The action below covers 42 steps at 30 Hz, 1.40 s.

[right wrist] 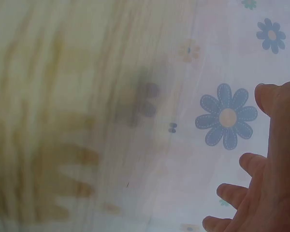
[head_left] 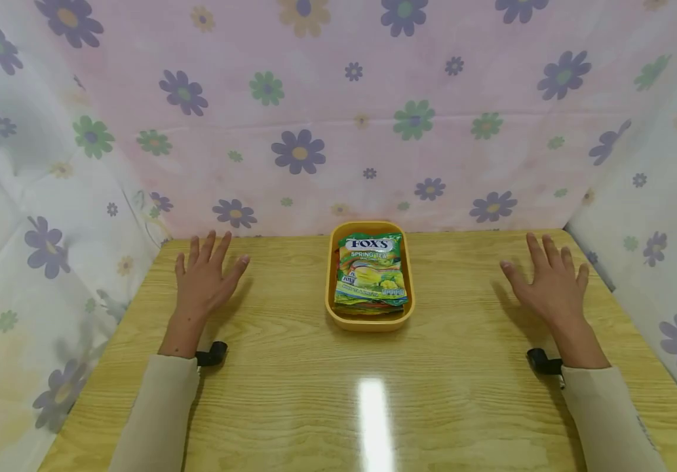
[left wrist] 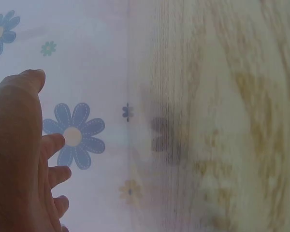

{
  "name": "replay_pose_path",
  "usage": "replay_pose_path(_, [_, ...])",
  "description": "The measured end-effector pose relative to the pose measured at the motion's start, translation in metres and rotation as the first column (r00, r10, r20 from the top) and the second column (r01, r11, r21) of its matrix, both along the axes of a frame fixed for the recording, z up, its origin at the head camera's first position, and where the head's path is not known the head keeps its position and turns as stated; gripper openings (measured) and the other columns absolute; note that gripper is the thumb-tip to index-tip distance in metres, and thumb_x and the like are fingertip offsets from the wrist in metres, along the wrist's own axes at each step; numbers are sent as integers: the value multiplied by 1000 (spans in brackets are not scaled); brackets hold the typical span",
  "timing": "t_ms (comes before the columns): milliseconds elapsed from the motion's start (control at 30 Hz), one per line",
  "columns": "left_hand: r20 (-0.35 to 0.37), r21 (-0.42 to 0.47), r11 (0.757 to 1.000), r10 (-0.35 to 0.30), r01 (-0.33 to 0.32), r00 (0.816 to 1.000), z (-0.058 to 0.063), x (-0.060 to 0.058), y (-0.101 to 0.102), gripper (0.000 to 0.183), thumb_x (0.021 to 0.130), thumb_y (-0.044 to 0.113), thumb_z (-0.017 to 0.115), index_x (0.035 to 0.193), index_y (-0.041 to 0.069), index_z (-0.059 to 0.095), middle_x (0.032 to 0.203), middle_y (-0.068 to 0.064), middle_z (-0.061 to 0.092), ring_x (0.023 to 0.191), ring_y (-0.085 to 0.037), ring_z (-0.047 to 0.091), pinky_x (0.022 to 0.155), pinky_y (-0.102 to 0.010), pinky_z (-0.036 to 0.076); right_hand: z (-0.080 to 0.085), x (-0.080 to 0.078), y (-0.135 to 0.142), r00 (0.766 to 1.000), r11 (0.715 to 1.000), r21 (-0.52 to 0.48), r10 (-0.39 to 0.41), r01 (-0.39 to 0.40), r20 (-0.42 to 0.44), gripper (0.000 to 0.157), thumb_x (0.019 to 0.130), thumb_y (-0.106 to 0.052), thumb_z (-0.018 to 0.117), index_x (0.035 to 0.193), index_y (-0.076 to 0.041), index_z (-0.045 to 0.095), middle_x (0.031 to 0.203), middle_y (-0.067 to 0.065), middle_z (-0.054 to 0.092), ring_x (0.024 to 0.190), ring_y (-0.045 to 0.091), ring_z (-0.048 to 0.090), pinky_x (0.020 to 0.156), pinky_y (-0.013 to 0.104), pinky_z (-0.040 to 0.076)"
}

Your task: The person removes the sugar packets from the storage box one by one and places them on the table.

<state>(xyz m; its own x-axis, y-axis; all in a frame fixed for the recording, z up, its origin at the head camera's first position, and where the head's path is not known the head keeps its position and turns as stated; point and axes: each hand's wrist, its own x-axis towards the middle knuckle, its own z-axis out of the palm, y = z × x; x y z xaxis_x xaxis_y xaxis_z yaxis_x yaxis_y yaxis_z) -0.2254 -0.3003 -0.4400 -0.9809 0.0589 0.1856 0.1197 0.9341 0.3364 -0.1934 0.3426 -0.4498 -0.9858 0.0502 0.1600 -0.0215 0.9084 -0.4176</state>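
A yellow plastic tub (head_left: 370, 324) stands at the middle of the table's far side. In it lie candy packets (head_left: 371, 269), the top one green and printed FOX'S Spring Tea; what lies beneath is mostly hidden. Well to the left of the tub is my left hand (head_left: 204, 285), palm down with fingers spread, holding nothing. My right hand (head_left: 553, 288) mirrors it on the tub's right, fingers spread too. Each wrist view shows its own hand, the left hand (left wrist: 19, 150) and the right hand (right wrist: 275, 164), with nothing held.
The wood-grain table (head_left: 291, 393) reaches back to a pink flowered cloth (head_left: 326, 131). White flowered cloth also hangs at the left and right sides. A glare streak (head_left: 376, 419) lies on the table in front of the tub. Black wrist mounts (head_left: 213, 354) stick out inward from the sleeves.
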Motion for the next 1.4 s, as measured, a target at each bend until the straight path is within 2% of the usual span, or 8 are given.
replay_pose_path(333, [-50, 18, 1000, -22, 23, 998, -1, -1, 5, 77, 110, 63, 40, 168, 12, 32, 174, -22, 21, 161, -48, 5, 122, -74, 5, 0, -2, -3, 1000, 1000, 13, 2, -1, -21, 85, 108, -64, 40, 172, -14, 12, 172, 28, 17, 150, 64, 16, 114, 84, 1])
replay_pose_path(633, [-127, 84, 994, -66, 77, 990, -7, -4, 11, 73, 110, 54, 48, 163, 5, 40, 168, -25, 34, 158, -49, 21, 122, -71, 18, 3, 0, -10, 996, 1000, 22, -11, 13, -89, 79, 108, -57, 47, 166, -4, 32, 158, 37, 40, 134, 65, 41, 104, 82, 28])
replay_pose_path(800, [-130, 126, 986, -91, 107, 987, -6, -4, 17, 70, 111, 49, 51, 161, 0, 42, 164, -26, 38, 153, -51, 30, 120, -70, 27, 4, -1, -15, 994, 1000, 4, -5, 6, -108, 76, 108, -54, 48, 160, 1, 41, 152, 39, 44, 129, 66, 45, 98, 81, 35])
replay_pose_path(967, [-118, 177, 978, -95, 115, 989, -7, -7, 25, 68, 111, 49, 51, 159, 1, 46, 162, -23, 42, 148, -49, 39, 117, -68, 33, 6, -2, -21, 994, 999, -26, 21, -24, -106, 75, 108, -53, 50, 158, 2, 43, 151, 40, 45, 128, 65, 47, 97, 80, 38])
replay_pose_path(1200, [-82, 232, 965, -103, 120, 991, -8, -10, 37, 67, 111, 52, 50, 158, 3, 47, 162, -23, 43, 148, -49, 40, 117, -68, 34, 11, -3, -34, 993, 997, -52, 51, -57, -102, 71, 109, -49, 53, 157, 3, 45, 151, 39, 46, 129, 63, 48, 99, 78, 39])
replay_pose_path(1400, [-72, 267, 953, -129, 144, 989, -9, -12, 48, 66, 112, 52, 48, 159, 5, 47, 163, -21, 43, 149, -46, 40, 118, -66, 33, 19, -4, -46, 995, 994, -86, 66, -72, -73, 72, 109, -50, 53, 159, 0, 43, 154, 38, 44, 134, 63, 44, 102, 81, 34])
